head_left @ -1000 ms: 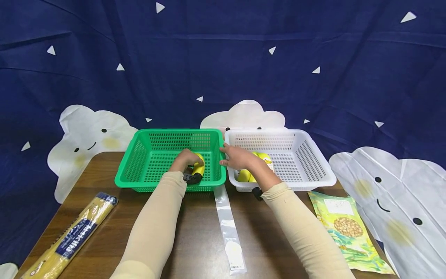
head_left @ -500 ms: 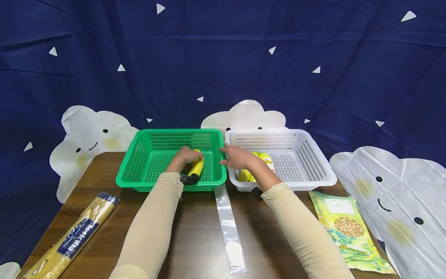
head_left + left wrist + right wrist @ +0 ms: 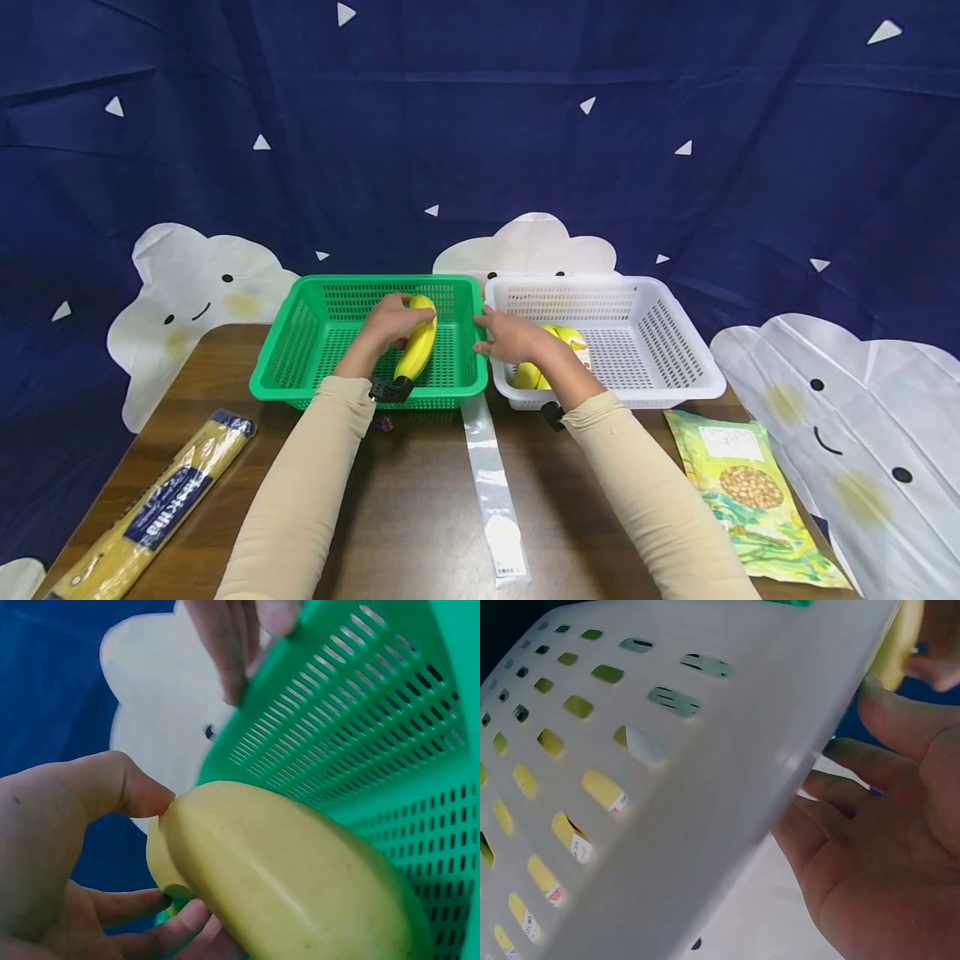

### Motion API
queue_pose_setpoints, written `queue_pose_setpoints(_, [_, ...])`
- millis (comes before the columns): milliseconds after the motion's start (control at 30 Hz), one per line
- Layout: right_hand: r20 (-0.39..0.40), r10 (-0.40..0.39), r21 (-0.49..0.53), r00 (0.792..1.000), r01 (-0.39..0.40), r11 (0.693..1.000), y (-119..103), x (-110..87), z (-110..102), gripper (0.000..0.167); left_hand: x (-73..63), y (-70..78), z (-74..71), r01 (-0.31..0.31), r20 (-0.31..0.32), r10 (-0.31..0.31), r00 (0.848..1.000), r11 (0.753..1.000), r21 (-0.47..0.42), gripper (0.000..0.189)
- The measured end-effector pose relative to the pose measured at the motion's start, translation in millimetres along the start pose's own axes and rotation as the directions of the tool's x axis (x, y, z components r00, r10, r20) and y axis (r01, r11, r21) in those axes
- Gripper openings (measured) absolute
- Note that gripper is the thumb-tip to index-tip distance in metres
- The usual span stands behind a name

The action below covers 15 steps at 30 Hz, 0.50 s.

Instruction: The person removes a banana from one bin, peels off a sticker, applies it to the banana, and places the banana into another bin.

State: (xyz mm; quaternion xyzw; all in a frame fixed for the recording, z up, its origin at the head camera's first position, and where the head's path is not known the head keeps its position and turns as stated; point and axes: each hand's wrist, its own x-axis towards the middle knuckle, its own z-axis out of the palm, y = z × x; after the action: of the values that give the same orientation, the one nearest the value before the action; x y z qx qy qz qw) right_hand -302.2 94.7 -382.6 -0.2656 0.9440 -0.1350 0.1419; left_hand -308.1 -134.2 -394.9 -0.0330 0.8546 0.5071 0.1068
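In the head view, my left hand grips a yellow banana over the green basket, thumb on one side. The left wrist view shows the thumb pressing near the end of the banana, with fingers underneath and a second yellow piece beside it. My right hand reaches over the left side of the white basket, fingertips at the green basket's right rim. Its palm and fingers look relaxed in the right wrist view, beside the white basket's rim. Yellow items with a printed label lie in the white basket, partly hidden by the right arm.
A pack of spaghetti lies at the table's left, and a yellow-green bag with a picture of beans or grains at the right. A clear strip with a white label runs down the middle. A blue curtain hangs behind.
My left hand has lifted the banana from the green basket's floor, moving up and slightly left, and more of the banana shows. The right hand has stayed in place.
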Motion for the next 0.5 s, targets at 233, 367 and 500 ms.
queue_pose_setpoints(233, [0.001,0.010,0.019,1.000,-0.010,1.000,-1.5,-0.9,-0.6,0.064,-17.6,21.2,-11.4,-0.045,0.003,0.045,0.999,0.997,-0.056,0.075])
queue_pose_setpoints(367, [0.005,0.010,0.024,1.000,-0.010,1.000,-2.4,-1.0,-0.2,0.065,-28.6,28.3,-15.1,-0.054,0.002,0.054,0.999,0.996,-0.072,0.077])
queue_pose_setpoints(500, [0.000,0.011,0.025,1.000,-0.011,1.000,-3.1,-0.6,-0.1,0.064,-40.4,31.4,-16.9,-0.069,0.003,0.069,0.998,0.996,-0.063,0.076])
